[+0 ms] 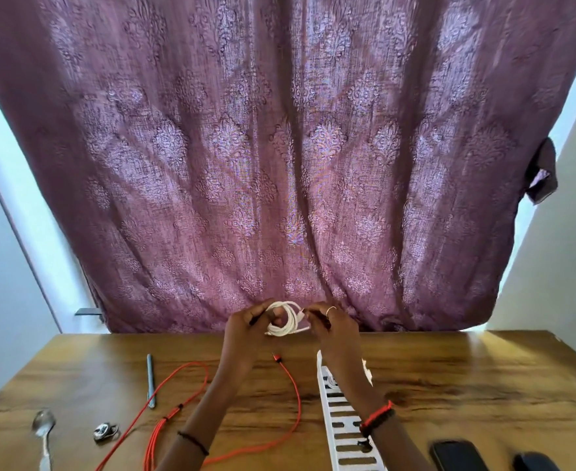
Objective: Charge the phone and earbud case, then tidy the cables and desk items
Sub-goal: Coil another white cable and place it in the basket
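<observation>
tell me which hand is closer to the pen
Left. The left hand is up and right of the pen; the right hand lies farther right, beyond the white cable.

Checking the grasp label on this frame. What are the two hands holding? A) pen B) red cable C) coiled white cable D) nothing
C: the left hand and right hand both grip the coiled white cable above the desk; the red cable lies loose on the wood.
</observation>
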